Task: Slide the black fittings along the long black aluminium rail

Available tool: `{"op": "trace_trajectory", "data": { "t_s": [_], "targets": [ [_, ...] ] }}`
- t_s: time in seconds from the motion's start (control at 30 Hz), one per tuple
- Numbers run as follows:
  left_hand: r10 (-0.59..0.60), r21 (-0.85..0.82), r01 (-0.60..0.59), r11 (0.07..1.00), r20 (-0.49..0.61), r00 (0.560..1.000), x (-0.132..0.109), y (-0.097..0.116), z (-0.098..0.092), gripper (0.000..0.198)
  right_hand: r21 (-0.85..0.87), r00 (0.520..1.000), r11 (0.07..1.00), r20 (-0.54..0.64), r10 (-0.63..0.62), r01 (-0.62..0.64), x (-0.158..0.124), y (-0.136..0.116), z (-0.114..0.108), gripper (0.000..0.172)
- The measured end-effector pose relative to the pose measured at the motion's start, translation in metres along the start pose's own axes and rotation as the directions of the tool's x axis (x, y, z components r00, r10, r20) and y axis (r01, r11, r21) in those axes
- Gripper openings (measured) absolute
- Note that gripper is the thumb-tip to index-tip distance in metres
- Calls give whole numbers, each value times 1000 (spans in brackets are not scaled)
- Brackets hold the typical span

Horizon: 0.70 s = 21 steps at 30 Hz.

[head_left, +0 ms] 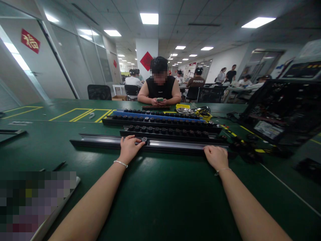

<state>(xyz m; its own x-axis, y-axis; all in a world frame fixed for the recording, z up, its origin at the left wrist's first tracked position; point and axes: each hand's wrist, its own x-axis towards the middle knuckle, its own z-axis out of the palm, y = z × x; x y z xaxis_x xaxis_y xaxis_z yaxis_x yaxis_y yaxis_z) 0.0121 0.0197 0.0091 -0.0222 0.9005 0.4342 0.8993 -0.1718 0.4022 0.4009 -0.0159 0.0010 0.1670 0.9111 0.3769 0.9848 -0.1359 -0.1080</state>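
A long black rail [173,144] with a shiny channel lies crosswise on the green table in front of me. My left hand [129,149] is at its left half, thumb and fingers closing on a small black wheel [144,140] that sits in the channel. Toward the rail's right end, my right hand [217,156] is curled over the near edge and grips it; its fingertips are hidden behind the rail. Just beyond lies a second black rail [164,133] with several similar black wheels along it.
Further back are a blue strip [160,116] and more wheel-lined rails. A metal dish [185,110] and yellow tray [182,106] stand behind them. An open black computer case [273,110] is at right. Across the table [170,194] sits a person [160,83] holding a phone.
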Motion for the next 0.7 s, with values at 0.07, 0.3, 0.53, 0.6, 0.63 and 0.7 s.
{"op": "trace_trajectory", "data": {
  "t_s": [0.07, 0.3, 0.53, 0.6, 0.63, 0.7],
  "targets": [
    [6, 12, -6, 1000, 1, 1000, 0, 0, 0, 26, 3, 1000, 1000, -8, -5, 5, 0, 0, 0, 37],
    [26, 20, -26, 999, 10, 1000, 0, 0, 0, 29, 6, 1000, 1000, 5, 4, -4, -1, 0, -1, 38],
    [60, -1, -60, 998, 19, 998, -1, 1, 0, 27, 22, 1000, 1000, 21, 1, -1, 0, 0, -2, 39],
    [78, -8, -77, 997, 25, 997, -1, 0, 0, 27, 27, 1000, 1000, 18, 0, -1, 0, -1, -2, 40],
    [82, -9, -82, 997, 26, 996, -1, 0, 0, 27, 30, 1000, 1000, 14, 0, -1, 0, -1, -2, 40],
    [91, -13, -90, 996, 31, 995, -1, 0, 1, 26, 34, 1000, 999, 9, 2, -2, -1, -1, -2, 40]
  ]
}}
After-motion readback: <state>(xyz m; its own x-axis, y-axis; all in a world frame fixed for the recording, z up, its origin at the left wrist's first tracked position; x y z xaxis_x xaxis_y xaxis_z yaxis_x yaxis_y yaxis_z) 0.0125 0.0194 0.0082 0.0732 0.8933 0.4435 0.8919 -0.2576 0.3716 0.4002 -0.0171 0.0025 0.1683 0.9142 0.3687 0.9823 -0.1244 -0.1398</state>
